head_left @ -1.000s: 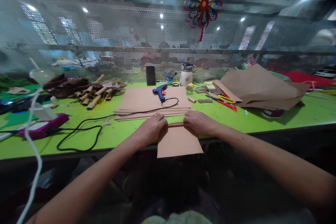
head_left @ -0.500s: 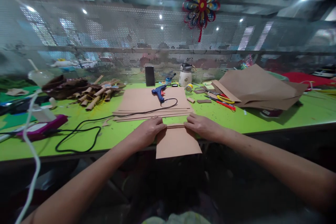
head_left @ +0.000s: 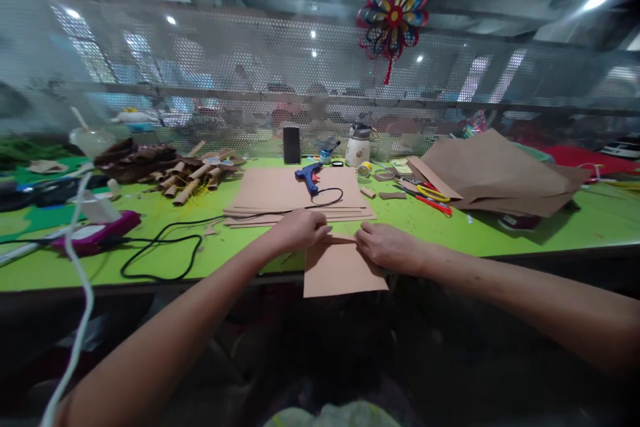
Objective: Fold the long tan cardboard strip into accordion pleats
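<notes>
A sheet of brown kraft paper (head_left: 345, 273) lies at the near edge of the green table, its lower part hanging over the edge. Its far edge is folded over into a narrow strip. My left hand (head_left: 305, 228) is closed at the left end of that fold, fingers curled down. At the right end, my right hand (head_left: 383, 245) pinches the paper between thumb and fingers. Just beyond my hands is a stack of brown paper sheets (head_left: 260, 188), with a blue glue gun (head_left: 309, 177) lying on top.
Scissors and pliers with red and yellow handles (head_left: 433, 197) lie right of the stack. Larger paper sheets (head_left: 495, 170) are heaped farther right. Rolled paper tubes (head_left: 193, 183) and a purple power strip (head_left: 103, 232) with a looping black cord are on the left. A bottle (head_left: 359, 147) stands behind.
My left hand has lifted slightly and curled more over the fold. My right hand stays on the right end. The whole view has shifted a little.
</notes>
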The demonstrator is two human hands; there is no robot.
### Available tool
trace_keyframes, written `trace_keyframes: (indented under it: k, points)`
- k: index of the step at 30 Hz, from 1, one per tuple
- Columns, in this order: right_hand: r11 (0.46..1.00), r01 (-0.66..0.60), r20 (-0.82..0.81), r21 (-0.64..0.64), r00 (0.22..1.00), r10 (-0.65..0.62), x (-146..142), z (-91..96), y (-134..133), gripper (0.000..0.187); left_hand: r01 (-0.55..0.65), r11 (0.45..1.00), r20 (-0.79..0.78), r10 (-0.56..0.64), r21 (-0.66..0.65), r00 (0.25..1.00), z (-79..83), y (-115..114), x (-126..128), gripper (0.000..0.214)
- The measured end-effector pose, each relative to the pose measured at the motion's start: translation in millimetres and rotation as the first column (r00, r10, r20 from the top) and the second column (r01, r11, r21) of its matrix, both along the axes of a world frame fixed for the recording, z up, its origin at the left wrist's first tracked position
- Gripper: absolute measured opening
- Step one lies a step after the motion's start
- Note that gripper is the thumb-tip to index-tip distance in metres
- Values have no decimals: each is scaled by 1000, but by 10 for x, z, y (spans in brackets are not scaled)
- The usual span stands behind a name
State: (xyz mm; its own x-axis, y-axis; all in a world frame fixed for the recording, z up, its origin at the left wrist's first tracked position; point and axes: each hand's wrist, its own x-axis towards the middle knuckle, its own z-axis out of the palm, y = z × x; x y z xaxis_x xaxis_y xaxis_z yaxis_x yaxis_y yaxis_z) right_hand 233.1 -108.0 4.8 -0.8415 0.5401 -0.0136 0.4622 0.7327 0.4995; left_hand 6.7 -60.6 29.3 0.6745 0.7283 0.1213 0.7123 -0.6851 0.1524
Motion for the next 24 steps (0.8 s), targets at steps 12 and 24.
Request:
trace_keyframes:
  k: [12, 24]
  points:
    - [990, 49, -264, 132, 964, -13, 92, -64, -95, 20, -13, 930, -71, -14, -367, 997, 59, 103, 83, 50]
    - [999, 17, -653, -34, 757, -35, 206, 72, -114, 28, 181, 921, 250, -96, -344, 963, -78, 46, -46, 42]
